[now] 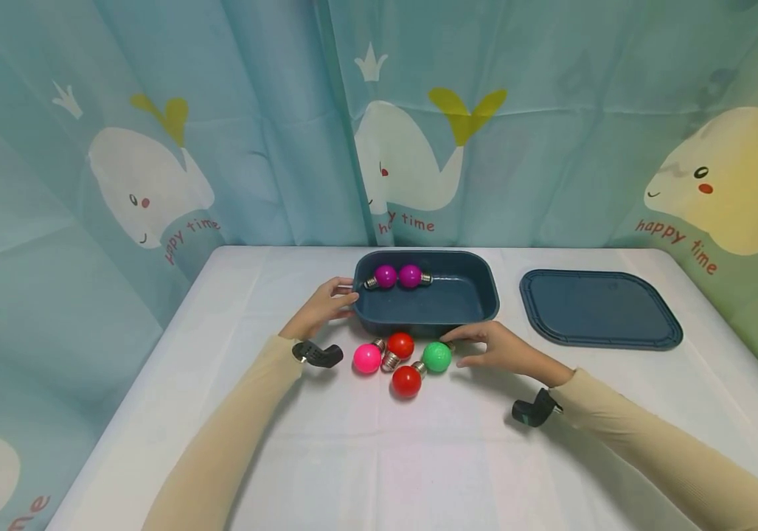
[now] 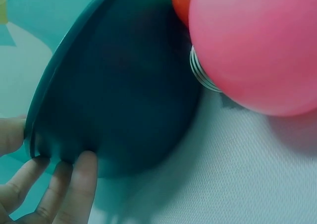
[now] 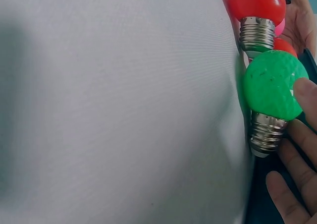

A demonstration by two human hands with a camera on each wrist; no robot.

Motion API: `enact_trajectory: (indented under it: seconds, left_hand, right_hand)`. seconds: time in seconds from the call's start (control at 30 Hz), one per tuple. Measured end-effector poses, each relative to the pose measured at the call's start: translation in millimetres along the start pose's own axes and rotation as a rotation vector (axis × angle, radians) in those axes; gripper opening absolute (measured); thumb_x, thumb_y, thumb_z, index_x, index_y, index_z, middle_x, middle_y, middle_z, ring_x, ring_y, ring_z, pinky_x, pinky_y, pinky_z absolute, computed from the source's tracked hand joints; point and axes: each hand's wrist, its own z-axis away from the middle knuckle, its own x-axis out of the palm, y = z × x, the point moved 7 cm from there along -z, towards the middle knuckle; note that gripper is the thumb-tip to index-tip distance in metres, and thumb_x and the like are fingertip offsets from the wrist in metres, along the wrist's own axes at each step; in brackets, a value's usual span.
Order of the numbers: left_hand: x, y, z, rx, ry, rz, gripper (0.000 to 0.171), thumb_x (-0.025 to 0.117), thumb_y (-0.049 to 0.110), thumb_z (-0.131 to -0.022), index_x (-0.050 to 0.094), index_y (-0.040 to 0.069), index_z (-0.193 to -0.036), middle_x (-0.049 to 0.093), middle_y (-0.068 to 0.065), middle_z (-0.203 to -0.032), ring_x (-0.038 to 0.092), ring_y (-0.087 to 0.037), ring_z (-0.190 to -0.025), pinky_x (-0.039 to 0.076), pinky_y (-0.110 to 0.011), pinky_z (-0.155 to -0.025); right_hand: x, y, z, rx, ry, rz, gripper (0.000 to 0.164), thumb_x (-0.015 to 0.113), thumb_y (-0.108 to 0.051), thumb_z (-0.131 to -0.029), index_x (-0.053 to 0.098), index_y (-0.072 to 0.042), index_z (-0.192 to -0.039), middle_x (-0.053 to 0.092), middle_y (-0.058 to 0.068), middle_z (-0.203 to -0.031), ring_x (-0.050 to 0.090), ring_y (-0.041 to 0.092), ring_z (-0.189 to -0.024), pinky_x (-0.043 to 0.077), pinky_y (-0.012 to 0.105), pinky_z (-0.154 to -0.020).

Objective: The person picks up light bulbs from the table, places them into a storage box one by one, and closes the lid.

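Note:
My left hand [image 1: 324, 305] grips the left end of a dark blue plastic box [image 1: 427, 321], thumb on one side of the rim and fingers against the outer wall. Two purple bulbs [image 1: 386, 276] lie inside the box. Before it on the table are a pink bulb [image 1: 367, 359], two red bulbs [image 1: 407, 382] and a green bulb [image 1: 436, 357]. My right hand [image 1: 501, 349] is at the green bulb with its fingers spread and the thumb apart. In the right wrist view, one fingertip overlaps the green bulb [image 3: 273, 85]; whether it touches is unclear.
A dark blue lid [image 1: 601, 308] lies flat on the white table [image 1: 379, 457], right of the box. Behind the table hangs a blue-green curtain [image 1: 273, 147] printed with whales. Each wrist wears a small black camera [image 1: 318, 354].

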Motion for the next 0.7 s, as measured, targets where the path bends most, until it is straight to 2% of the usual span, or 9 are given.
enact_trajectory:
  seconds: [0.27,0.53,0.7]
  left_hand:
    - [0.1,0.9,0.6,0.001,-0.002,0.007,0.049,0.049,0.010,-0.097,0.030,-0.003,-0.141,0.036,-0.026,-0.140,0.050,-0.038,-0.120,0.045,-0.043,-0.104]
    - [-0.1,-0.6,-0.5,-0.021,0.001,0.013,0.050,0.050,0.012,-0.097,0.030,-0.001,-0.142,0.035,-0.025,-0.142,0.048,-0.037,-0.123,0.045,-0.044,-0.104]
    - [0.2,-0.4,-0.2,-0.012,-0.002,0.016,0.050,0.050,0.011,-0.097,0.031,-0.001,-0.141,0.036,-0.025,-0.141,0.050,-0.037,-0.121,0.045,-0.044,-0.104]
  right_hand:
    - [2.5,-0.2,-2.6,0.007,-0.019,0.054,0.038,0.076,-0.012,-0.077,0.067,-0.006,-0.113,0.069,0.009,-0.113,0.062,0.026,-0.107,0.051,0.046,-0.093]
    - [8.6,2.1,-4.7,0.002,-0.029,0.057,0.036,0.076,-0.011,-0.076,0.067,-0.005,-0.111,0.070,0.008,-0.109,0.063,0.021,-0.100,0.054,0.038,-0.090]
    - [11.4,0.6,-5.3,-0.018,-0.021,0.051,0.036,0.078,-0.009,-0.074,0.068,-0.006,-0.109,0.070,0.007,-0.106,0.063,0.018,-0.097,0.054,0.034,-0.089]
